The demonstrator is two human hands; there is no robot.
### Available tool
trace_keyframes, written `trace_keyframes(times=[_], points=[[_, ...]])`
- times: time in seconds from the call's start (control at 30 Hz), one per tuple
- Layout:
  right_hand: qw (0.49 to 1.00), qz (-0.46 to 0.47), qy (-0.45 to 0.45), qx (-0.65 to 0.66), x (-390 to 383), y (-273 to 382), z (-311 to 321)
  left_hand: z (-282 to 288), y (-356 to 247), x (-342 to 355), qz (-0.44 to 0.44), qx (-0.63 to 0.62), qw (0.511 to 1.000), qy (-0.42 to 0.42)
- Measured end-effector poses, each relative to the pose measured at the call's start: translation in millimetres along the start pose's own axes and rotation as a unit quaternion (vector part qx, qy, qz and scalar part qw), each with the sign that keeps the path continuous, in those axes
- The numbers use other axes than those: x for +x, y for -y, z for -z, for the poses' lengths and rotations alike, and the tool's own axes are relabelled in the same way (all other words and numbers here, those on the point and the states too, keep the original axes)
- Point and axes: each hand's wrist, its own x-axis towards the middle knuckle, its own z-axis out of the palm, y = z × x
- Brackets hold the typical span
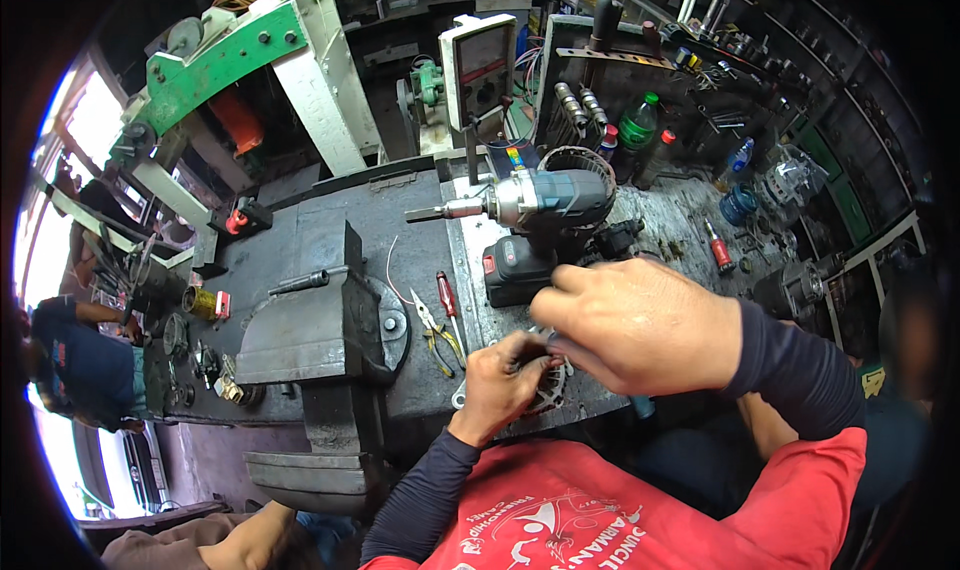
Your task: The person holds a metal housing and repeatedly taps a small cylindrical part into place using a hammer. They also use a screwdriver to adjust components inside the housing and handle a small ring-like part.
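Note:
My left hand (500, 385) is closed in a pinch, low over the near edge of the workbench. Right beside it, my right hand (640, 325) is also closed, fingers curled and somewhat blurred. The two hands meet at the fingertips; whatever they pinch is too small and covered to make out. Beneath them lies a toothed metal ring (550, 402), partly hidden by my fingers. Beyond my hands a cordless impact wrench (555, 198) stands on its battery (520, 262). Left of them lie yellow-handled pliers (432, 335) and a red-handled screwdriver (447, 295).
A large bench vise (300, 335) stands at the left with a dark socket tool (310, 280) on it. Bottles (638, 125) and a red screwdriver (718, 248) are at the right. Another person (85, 355) is at far left; another's arm (245, 540) shows below.

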Motion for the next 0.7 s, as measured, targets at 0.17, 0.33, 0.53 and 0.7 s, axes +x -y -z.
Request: trace_keyframes(times=[0.17, 0.33, 0.53, 0.7], points=[[0.992, 0.085, -0.094, -0.016, -1, 4, 0, -2, -8, 4, -0.037, 0.011, 0.999, -0.017], [0.995, -0.035, -0.047, -0.078, 1, 5, -7, 1, -16, 7, -0.007, 0.02, 0.999, -0.031], [0.982, 0.104, -0.146, -0.051, 0, -5, -8, 8, -19, 12, -0.085, 0.055, 0.995, 0.025], [0.992, -0.032, -0.096, -0.069, 0, 3, -9, 5, -19, 11, -0.057, 0.041, 0.997, -0.043]])
